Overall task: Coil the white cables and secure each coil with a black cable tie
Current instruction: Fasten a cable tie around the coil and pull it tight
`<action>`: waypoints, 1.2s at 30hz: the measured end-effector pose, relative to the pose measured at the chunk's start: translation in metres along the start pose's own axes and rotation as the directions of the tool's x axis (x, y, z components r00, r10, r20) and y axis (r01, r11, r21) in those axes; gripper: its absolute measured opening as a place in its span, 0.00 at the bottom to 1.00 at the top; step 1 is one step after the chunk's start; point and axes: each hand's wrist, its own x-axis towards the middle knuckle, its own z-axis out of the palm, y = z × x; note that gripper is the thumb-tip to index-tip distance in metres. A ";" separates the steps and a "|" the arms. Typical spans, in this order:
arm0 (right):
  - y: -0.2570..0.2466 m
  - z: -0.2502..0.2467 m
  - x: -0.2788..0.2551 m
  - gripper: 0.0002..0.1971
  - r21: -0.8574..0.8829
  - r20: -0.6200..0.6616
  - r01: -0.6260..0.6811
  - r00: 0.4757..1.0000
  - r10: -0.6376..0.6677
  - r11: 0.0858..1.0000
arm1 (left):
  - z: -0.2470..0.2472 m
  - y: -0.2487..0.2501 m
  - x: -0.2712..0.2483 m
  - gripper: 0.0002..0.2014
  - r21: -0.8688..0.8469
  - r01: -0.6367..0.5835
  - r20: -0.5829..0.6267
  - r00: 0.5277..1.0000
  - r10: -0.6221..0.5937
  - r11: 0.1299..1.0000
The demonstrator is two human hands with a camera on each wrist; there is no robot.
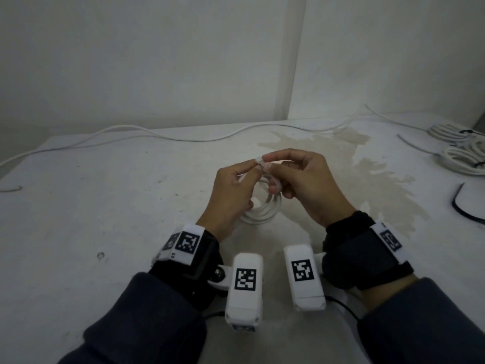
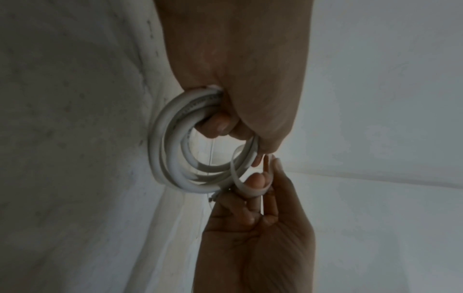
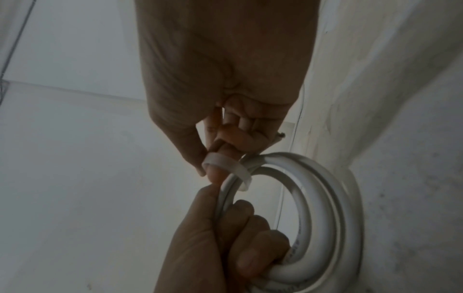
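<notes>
The left hand [image 1: 231,195] is gripping a white cable coil [image 1: 258,211], its fingers [image 3: 253,237] curled through the ring and its thumb pressing the turns from outside. The coil is hanging just above the bench [image 1: 105,206], between the two hands. The right hand [image 1: 309,185] is pinching the loose end of the same cable [image 3: 225,164], which is looping around one of its fingertips, while the other fingers are folding into the palm. Near the bench's right edge, two finished coils [image 1: 456,148] are lying close together, each cinched with a black tie. A loose black cable tie [image 1: 465,210] is lying in front of them, well apart from the hands. Another uncoiled white cable [image 1: 157,134] is running along the far side of the bench by the wall.
</notes>
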 end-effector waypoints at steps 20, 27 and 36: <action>-0.002 -0.009 -0.001 0.07 -0.071 0.056 0.049 0.997 -0.045 0.996 | -0.001 0.001 0.004 0.11 0.150 -0.046 0.049 0.998 0.039 0.988; -0.001 -0.015 0.000 0.14 -0.041 0.138 -0.006 0.990 0.011 0.999 | -0.003 0.002 0.003 0.13 0.078 0.030 0.072 0.997 -0.035 0.996; -0.002 -0.013 0.000 0.06 -0.023 0.048 0.039 0.998 -0.038 0.999 | -0.004 0.004 0.003 0.11 0.066 0.033 0.156 0.987 -0.043 0.997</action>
